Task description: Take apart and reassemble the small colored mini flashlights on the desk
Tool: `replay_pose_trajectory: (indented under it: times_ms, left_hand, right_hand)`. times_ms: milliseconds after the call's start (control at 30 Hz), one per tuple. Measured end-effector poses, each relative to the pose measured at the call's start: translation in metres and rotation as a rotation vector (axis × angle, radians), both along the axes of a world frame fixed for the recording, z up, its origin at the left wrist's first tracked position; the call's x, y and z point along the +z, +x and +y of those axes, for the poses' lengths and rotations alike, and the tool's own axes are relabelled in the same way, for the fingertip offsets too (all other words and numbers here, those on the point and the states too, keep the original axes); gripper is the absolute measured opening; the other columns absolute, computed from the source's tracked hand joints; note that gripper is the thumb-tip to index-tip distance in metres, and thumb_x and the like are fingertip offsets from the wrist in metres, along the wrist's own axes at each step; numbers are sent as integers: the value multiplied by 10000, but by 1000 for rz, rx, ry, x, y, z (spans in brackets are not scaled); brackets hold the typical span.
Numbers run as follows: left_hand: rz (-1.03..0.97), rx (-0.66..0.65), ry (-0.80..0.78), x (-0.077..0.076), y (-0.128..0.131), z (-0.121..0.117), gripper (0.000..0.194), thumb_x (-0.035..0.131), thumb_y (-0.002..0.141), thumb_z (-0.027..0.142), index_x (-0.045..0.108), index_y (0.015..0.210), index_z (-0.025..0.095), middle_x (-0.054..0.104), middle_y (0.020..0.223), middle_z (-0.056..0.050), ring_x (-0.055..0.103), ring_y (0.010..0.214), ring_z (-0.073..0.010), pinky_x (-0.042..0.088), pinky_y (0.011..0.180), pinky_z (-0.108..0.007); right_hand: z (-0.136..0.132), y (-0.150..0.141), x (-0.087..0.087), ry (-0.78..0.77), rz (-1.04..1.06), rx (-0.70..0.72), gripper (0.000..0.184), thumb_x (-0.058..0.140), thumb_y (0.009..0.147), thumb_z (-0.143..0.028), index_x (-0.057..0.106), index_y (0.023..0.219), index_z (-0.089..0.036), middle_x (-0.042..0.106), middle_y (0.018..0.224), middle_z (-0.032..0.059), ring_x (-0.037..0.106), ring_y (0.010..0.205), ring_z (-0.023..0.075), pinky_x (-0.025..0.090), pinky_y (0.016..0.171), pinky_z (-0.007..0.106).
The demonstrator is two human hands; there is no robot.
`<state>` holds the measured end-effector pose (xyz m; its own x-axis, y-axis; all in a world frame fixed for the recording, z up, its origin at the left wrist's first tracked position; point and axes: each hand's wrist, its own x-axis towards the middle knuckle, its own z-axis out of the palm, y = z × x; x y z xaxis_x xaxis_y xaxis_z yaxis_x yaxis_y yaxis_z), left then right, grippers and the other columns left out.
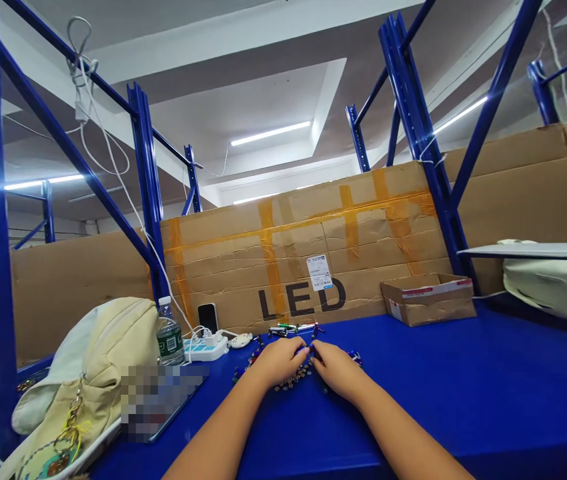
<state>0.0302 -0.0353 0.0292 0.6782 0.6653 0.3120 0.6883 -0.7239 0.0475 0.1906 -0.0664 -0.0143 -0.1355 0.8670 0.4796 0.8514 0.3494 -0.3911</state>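
Note:
My left hand (279, 361) and my right hand (337, 368) meet over the blue tabletop, fingertips almost touching. Both are closed in a pinch; whatever lies between the fingers is too small and too hidden to name. Below and between them, small round light-coloured pieces (291, 383) are scattered on the table. Just beyond my hands lie several slim pen-like items (293, 328), some white, green and red. Small dark blue and red pieces (354, 358) show past my right hand, and more stick out behind my left wrist.
To the left stand a cream bag (108, 347), a water bottle (169, 337), a white power strip (206, 348) with cables, a phone (208, 317) and a flat, partly blurred item (178, 403). A shallow open carton (428, 300) sits back right, before a cardboard wall (228, 267) between blue posts.

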Motion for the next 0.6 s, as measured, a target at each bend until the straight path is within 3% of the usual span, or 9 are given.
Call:
replay_pose_trajectory:
  times_ms: [300,600]
  left_hand:
    - [1,19,-9,1,-2,-5,351,316,912,411,597,974,209,675,960,-96,620,901,-269,443,705,-323]
    - [-152,-98,-82,-6,6,5,352,294,933,394,558,855,175,641,883,-56,565,798,-179,412,712,-270]
  right_hand:
    - [-1,-2,5,16,-34,-55,205,436,862,-177,613,965,-166,651,1039,109,576,1011,235,391,847,308]
    - [0,-2,6,-9,112,0,284,287,945,-235,554,1017,-167,664,1005,122,614,934,206,398,776,278]
